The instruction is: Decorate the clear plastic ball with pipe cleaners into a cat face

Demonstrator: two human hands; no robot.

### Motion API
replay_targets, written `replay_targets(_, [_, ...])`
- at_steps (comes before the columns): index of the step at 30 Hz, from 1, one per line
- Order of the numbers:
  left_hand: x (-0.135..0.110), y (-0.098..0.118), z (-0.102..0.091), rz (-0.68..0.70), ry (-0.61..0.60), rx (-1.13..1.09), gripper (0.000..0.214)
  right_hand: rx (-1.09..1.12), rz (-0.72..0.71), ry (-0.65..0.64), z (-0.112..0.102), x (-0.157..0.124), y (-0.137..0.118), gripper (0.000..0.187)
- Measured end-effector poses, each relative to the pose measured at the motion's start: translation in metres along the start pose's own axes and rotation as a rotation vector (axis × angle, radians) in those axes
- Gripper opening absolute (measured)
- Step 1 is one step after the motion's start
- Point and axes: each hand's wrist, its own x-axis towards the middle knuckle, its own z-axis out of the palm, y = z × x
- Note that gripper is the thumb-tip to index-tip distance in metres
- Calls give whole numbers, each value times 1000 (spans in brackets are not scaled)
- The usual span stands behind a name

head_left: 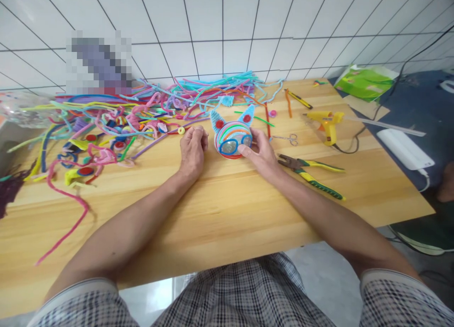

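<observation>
A striped pipe-cleaner animal head (232,134) with blue ears, red ear centres and blue-rimmed round eyes sits on the wooden table, facing me. My right hand (261,152) grips it from the right, the thumb across its front by one eye. Just left of the head, my left hand (193,150) rests on the table with fingers curled in and thumb against them. Whatever may be inside those fingers is hidden. A small yellow bead-like ring (181,130) lies beside the left hand.
Tangled pipe cleaners (152,105) spread over the left and back. To the right lie pliers (312,173), scissors (287,138), a yellow glue gun (328,126) with its cord, and a utility knife (300,99). A tiled wall (205,24) stands behind the table.
</observation>
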Motion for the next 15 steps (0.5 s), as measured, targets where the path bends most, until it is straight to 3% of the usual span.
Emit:
replay_targets(11, [-2, 0, 2, 98, -118, -79, 66, -40, -4, -31, -3, 2, 5, 105])
replay_targets(15, [-1, -1, 3, 110, -84, -68, 63, -60, -15, -49, -4, 2, 7, 104])
